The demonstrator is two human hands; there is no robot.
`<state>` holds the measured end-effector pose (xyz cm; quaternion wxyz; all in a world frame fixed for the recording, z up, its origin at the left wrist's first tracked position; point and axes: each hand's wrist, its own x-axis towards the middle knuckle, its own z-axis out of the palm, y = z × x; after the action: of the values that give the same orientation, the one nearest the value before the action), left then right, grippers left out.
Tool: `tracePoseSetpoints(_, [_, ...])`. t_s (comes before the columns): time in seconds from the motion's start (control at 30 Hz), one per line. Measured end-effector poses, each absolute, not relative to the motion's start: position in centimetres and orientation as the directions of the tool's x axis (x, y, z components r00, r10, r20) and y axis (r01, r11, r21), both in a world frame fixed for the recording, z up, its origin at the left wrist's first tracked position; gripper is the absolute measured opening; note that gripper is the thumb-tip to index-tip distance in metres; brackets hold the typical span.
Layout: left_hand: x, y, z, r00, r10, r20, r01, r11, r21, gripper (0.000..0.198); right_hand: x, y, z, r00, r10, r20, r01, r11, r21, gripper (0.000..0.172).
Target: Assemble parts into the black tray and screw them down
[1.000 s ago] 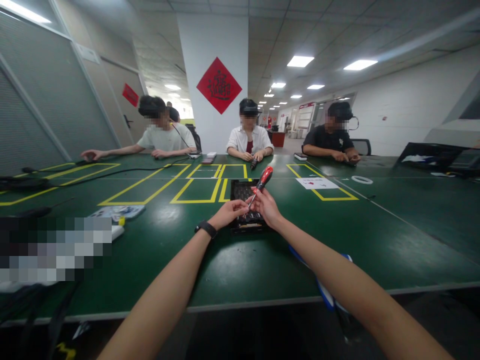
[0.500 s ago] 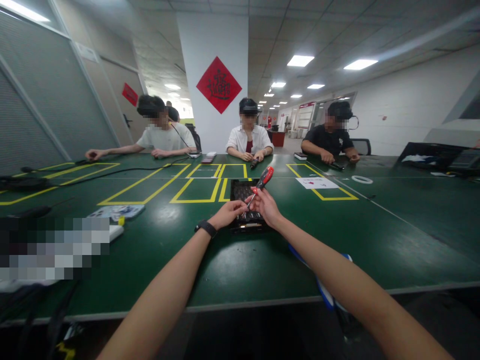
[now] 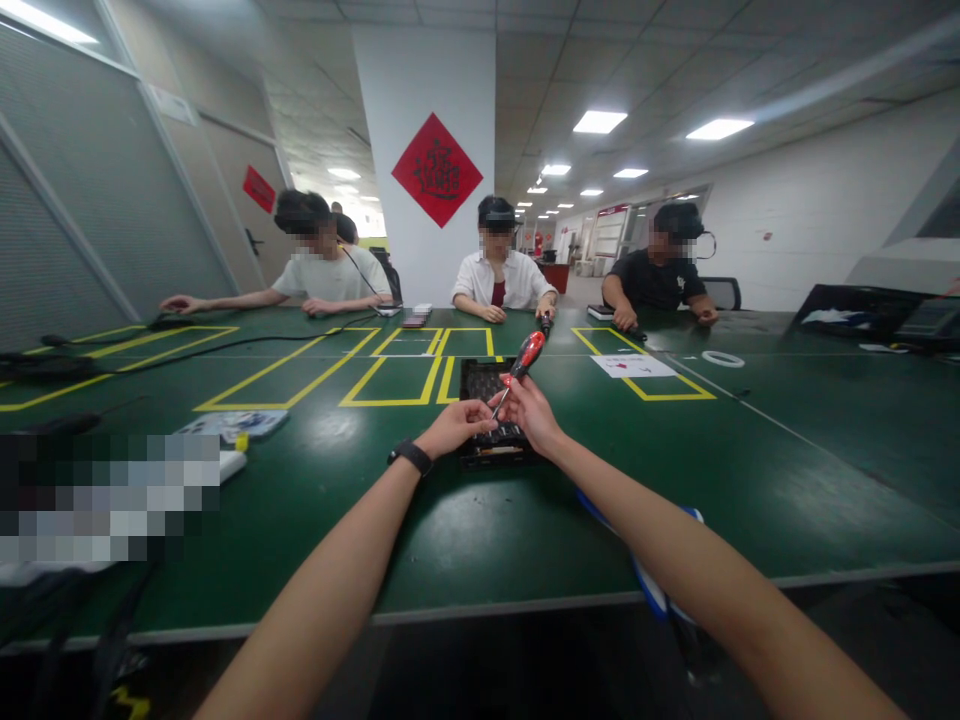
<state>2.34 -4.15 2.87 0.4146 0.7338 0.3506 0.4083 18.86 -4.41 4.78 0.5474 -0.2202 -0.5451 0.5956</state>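
My right hand [image 3: 531, 412] grips a screwdriver with a red and black handle [image 3: 526, 355], tilted with the handle up and away from me. Its thin shaft runs down to my left hand [image 3: 457, 424], whose fingers pinch at the tip; what they hold there is too small to make out. Both hands hover just above a black tray of small parts [image 3: 487, 382] lying on the green table [image 3: 480, 530]. A black watch sits on my left wrist.
Three people sit across the table, hands on its surface, small tools and phones near them. Yellow tape boxes [image 3: 390, 380] mark the top. A white paper [image 3: 634, 366] and tape ring [image 3: 723, 358] lie right; a blue-white object [image 3: 645, 585] under my right arm; cables at left.
My hands and the screwdriver have barely moved. The person in the middle has lifted a dark tool, and the person at the right has shifted their hands to the left.
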Motion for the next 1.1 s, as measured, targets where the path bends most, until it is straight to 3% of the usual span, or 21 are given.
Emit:
tracePoseSetpoints(0.23, [2.13,-4.41,3.30,0.505,0.808,0.302,0.151,-0.428,0.891,0.031,18.98,-4.30,4.72,-0.331,0.884,0.330,-0.396,0.187,-0.899,0.032])
tracePoseSetpoints(0.47, [2.47,-4.34,3.11,0.423,0.853,0.305,0.128,-0.390,0.912,0.030,18.84,-4.50,4.84,-0.297,0.893,0.338,-0.412,0.200,-0.889,0.034])
tracePoseSetpoints(0.8, [1.95,-4.29,3.38,0.541,0.801,0.258,0.144,-0.390,0.909,0.034,19.16,-4.49,4.86,-0.326,0.889,0.321,-0.397,0.180,-0.900,0.035])
tracePoseSetpoints(1.1, [2.23,-4.18,2.99,0.454,0.842,0.292,0.167,-0.403,0.900,0.032,18.91,-4.69,4.99,-0.317,0.886,0.339,-0.386,0.206,-0.899,0.034])
